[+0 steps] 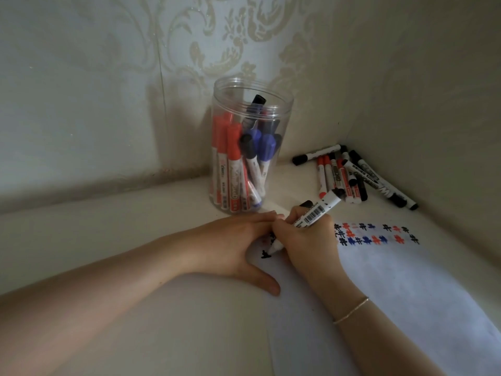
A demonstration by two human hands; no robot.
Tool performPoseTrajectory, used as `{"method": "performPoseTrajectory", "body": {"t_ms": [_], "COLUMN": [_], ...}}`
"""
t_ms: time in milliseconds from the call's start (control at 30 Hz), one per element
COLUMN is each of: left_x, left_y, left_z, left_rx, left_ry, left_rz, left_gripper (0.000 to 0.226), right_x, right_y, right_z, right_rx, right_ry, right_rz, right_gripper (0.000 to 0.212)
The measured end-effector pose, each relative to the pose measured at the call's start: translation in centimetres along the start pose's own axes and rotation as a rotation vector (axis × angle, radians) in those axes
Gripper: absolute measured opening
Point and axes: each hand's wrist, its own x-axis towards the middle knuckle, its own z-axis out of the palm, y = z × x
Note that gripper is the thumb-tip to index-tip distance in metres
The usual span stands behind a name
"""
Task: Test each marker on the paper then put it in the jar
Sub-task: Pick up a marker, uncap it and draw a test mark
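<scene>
My right hand (309,240) grips an uncapped black marker (315,211), whose tip touches the white paper (406,294) beside a fresh black mark. A black cap seems tucked by the fingers near the marker's barrel. My left hand (230,245) lies flat with fingers apart, pressing the paper's left edge. Rows of black, red and blue test marks run along the paper's far edge. The clear plastic jar (252,90) stands upright behind my hands, lid off, holding several red, blue and black markers. A pile of loose markers (349,172) lies in the corner at the right.
The work surface is a pale tabletop (135,226) set in a corner. Patterned wallpaper rises directly behind the jar, and a plain wall closes in the right side just past the loose markers. A thin bracelet circles my right wrist.
</scene>
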Motion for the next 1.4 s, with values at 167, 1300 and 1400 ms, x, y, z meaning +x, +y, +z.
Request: {"method": "performPoseTrajectory", "body": {"t_ms": [167,1300,1400], "left_x": [-0.1,-0.3,-0.2], "left_y": [0.3,1.1,0.5], "left_z": [-0.2,0.3,0.5], "left_rx": [-0.012,-0.523,-0.570], "left_ry": [0.006,0.584,0.676], "left_rz": [0.014,-0.092,-0.081], "left_gripper": [0.083,0.023,0.012], "right_x": [-0.1,3.9,4.6], "right_y": [-0.4,-7.7,-7.3], "right_z": [-0.2,-3.4,-3.7], "right_rx": [0.038,-1.088,-0.950], "right_ry": [0.018,-0.573,-0.482], "right_rz": [0.038,-0.343,-0.343], "right_gripper": [0.023,0.014,0.014]}}
